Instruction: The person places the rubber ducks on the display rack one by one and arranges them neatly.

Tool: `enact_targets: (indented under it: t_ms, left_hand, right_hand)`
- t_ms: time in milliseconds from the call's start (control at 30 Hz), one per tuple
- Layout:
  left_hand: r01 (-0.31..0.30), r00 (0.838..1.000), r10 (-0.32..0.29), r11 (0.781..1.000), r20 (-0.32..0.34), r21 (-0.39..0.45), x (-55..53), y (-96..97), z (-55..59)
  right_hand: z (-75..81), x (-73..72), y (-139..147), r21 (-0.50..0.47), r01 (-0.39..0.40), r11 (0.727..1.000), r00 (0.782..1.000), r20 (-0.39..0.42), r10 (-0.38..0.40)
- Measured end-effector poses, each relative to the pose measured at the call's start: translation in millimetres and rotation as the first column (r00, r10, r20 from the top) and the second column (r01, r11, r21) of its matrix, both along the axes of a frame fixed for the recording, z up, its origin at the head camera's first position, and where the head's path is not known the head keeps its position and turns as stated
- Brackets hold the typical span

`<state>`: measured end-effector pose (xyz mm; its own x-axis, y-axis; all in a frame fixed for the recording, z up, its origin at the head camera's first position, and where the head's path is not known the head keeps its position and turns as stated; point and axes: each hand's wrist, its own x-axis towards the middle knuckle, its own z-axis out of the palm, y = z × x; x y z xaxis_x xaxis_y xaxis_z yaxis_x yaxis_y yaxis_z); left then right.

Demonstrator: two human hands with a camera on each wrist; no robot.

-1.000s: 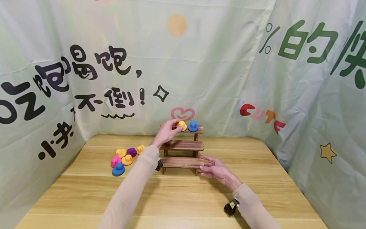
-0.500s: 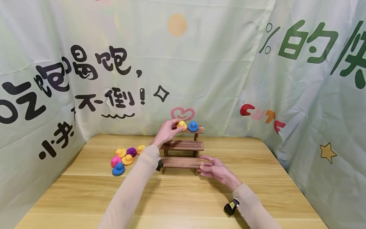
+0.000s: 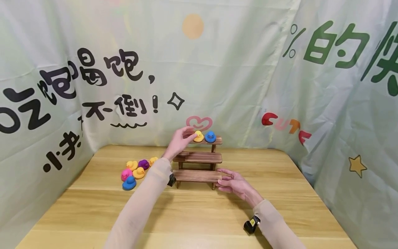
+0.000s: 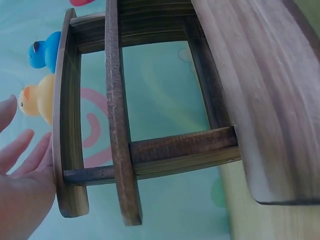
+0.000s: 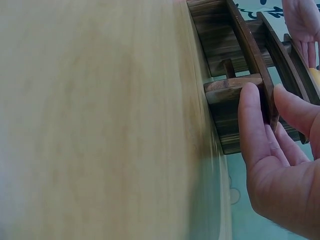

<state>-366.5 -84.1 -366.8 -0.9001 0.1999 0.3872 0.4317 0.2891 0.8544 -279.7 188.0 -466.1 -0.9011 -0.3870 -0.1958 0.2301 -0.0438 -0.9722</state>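
A three-tier wooden display stand [image 3: 199, 175] stands on the table. On its top tier, a yellow rubber duck [image 3: 198, 137] sits just left of a blue rubber duck [image 3: 210, 137]. My left hand [image 3: 181, 140] is at the left end of that tier, its thumb close beside the yellow duck. In the left wrist view, the fingers [image 4: 19, 152] are spread and relaxed, with the duck beyond them. My right hand [image 3: 237, 186] holds the right end of the lowest tier, thumb and fingers on either side of the board in the right wrist view.
Left of the stand, several rubber ducks lie in a cluster: a purple duck [image 3: 143, 164], a pink duck [image 3: 126, 174], a blue duck [image 3: 129, 183] and yellow ones such as this yellow duck [image 3: 139, 172]. A printed curtain [image 3: 236, 86] hangs behind the wooden table [image 3: 199, 221].
The left thumb and fingers have loosened from the yellow duck and drawn slightly left. The duck stays on the top tier, turned a little. The right hand keeps its hold.
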Motion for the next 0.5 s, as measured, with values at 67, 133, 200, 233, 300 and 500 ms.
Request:
enact_targets:
  t_ms: [67,133,200,233,300,500]
  left_hand:
    - [-0.001,1.0,0.002,0.999,-0.004,0.047,0.9,-1.5,-0.8]
    - [-0.007,1.0,0.008,0.997,-0.011,0.083,1.5,-4.1,-2.0]
    - [-0.004,1.0,0.006,0.994,-0.023,0.111,2.1,-7.5,-3.2]
    - [0.001,1.0,0.002,0.993,-0.026,0.121,3.0,-9.4,-3.2]
    - [0.012,1.0,-0.01,0.992,-0.02,0.128,4.9,-14.1,-3.4]
    - [0.022,0.999,-0.025,0.994,0.026,0.108,13.3,-26.8,-1.2]
  right_hand:
    - [0.0,0.2,0,0.001,-0.002,1.0,1.0,0.003,0.002]
    - [-0.2,0.3,1,0.001,-0.001,1.0,1.0,0.005,0.001]
    - [-0.1,0.5,1,0.0,0.001,1.0,1.0,0.005,-0.001]
    - [0.1,0.6,1,-0.001,0.002,1.0,1.0,0.004,-0.002]
    - [1.0,1.2,1,0.001,-0.003,1.0,1.0,0.001,0.003]
    - [2.3,1.8,1,0.007,-0.013,1.0,1.0,-0.002,0.013]
